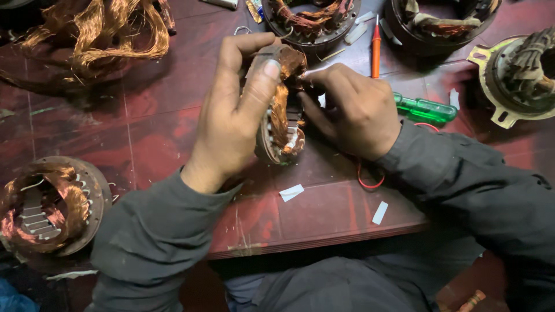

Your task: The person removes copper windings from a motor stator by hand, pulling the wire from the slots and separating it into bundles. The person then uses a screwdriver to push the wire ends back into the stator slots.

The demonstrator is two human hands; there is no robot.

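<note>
While a loose copper bundle (104, 34) and a wound stator (49, 208) lie far left, the left hand (231, 121) clasps the tilted stator (281, 124) mid-tabletop (162, 110). It looks heavy and rigid at its iron rim, the safest hold; its windings seem bendable, easily nicked. The right hand (352, 110) pinches those windings.

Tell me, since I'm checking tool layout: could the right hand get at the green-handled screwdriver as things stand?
Probably yes: the green-handled screwdriver lies uncovered beside the right hand, which is busy on the stator.
</note>
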